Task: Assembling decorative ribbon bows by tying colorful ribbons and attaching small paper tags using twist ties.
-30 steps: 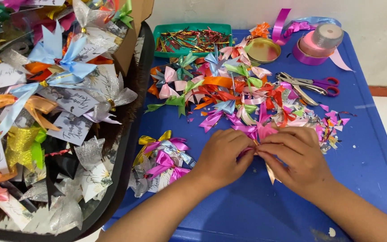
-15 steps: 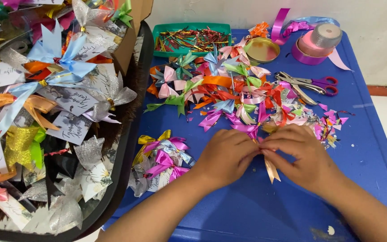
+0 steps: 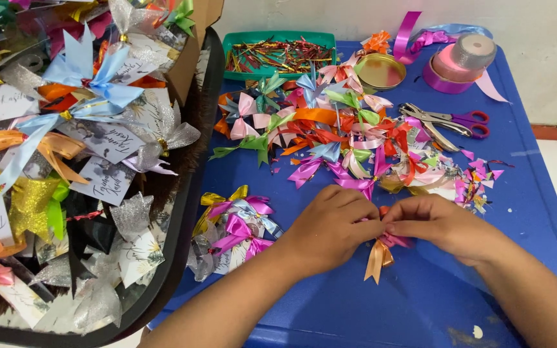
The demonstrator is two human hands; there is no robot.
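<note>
Blue table (image 3: 523, 193): both hands (image 3: 381, 225) pinch orange ribbon bow (image 3: 378, 256), tail pointing down.

Scissors (image 3: 449, 121) right of bow pile (image 3: 336, 138)

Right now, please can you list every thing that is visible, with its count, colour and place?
table: one, blue, under everything.
loose bows: many, mixed colours, table middle.
small bow pile: several, pink, gold and silver, left of the hands.
tray: one, green, far edge, holding thin shiny strips.
scissors: one pair, purple handles, right of the bows.
ribbon rolls: two stacked, purple and pink, far right corner.
round tin: one, gold, beside the tray.
dark basket: one, left, full of bowed cards.
orange-pink ribbon bow: one, between the fingers.
left hand: pinching the bow.
right hand: pinching the bow.
</note>
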